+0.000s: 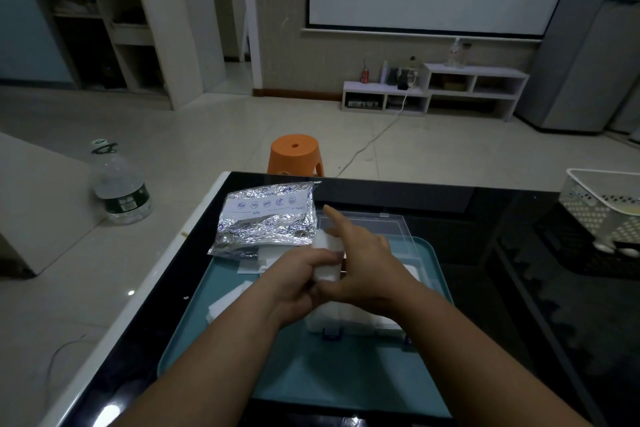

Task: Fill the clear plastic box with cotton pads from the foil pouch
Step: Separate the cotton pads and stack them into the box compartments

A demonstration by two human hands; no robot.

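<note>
The foil pouch lies at the far left of the teal tray, its mouth toward me with white pads showing at the opening. My left hand grips a stack of white cotton pads above the clear plastic box. My right hand meets the stack from the right, index finger stretched out, the other fingers around the pads. The box sits open on the tray with white pads inside; its clear lid lies back behind it. Loose pads rest on the tray's left side.
The tray stands on a black glass table. A white perforated basket sits at the table's far right. On the floor beyond are an orange stool and a large water bottle.
</note>
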